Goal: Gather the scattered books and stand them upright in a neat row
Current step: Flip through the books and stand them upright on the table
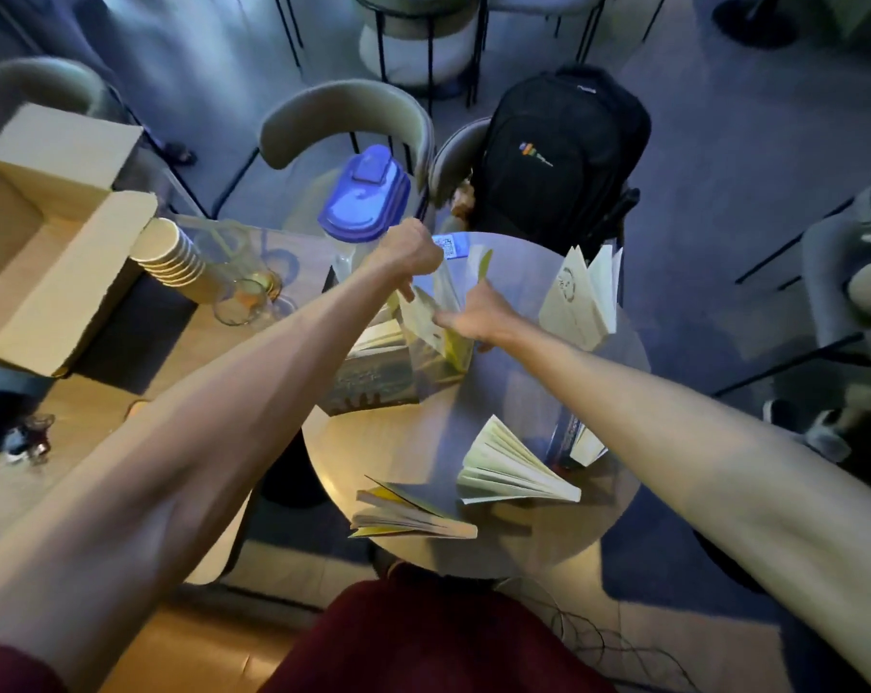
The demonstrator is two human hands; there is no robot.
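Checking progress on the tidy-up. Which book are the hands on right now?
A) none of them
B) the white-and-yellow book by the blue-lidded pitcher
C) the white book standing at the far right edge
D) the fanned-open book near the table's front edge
B: the left hand and the right hand both hold the white-and-yellow book, just in front of the blue-lidded pitcher.

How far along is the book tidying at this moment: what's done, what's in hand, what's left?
Done: barely a start. One dark-covered book seems to stand at the far left of the round table.
In hand: the left hand and right hand hold a white and yellow book beside it.
Left: the splayed white book, fanned book, yellow-edged book and blue book lie scattered.
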